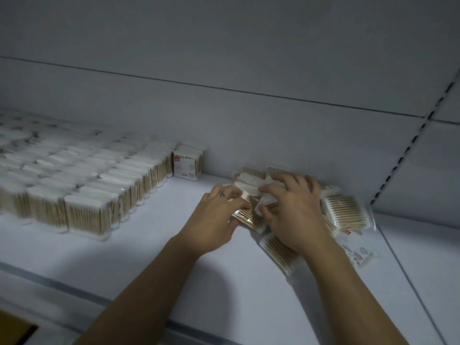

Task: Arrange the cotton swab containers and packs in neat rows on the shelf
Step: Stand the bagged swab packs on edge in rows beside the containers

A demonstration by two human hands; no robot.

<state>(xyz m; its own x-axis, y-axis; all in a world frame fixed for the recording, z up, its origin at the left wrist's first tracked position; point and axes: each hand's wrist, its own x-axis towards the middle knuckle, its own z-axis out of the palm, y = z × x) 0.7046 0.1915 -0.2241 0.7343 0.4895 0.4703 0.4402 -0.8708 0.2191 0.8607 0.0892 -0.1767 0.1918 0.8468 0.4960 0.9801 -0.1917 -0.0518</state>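
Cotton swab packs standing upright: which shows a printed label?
The clear pack with the white printed label, at the right end of the neat rows; others show bare sticks.

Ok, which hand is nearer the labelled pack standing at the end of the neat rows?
Left. The left hand is right of and in front of the labelled pack, on the loose packs; the right hand sits farther right on the same pile.
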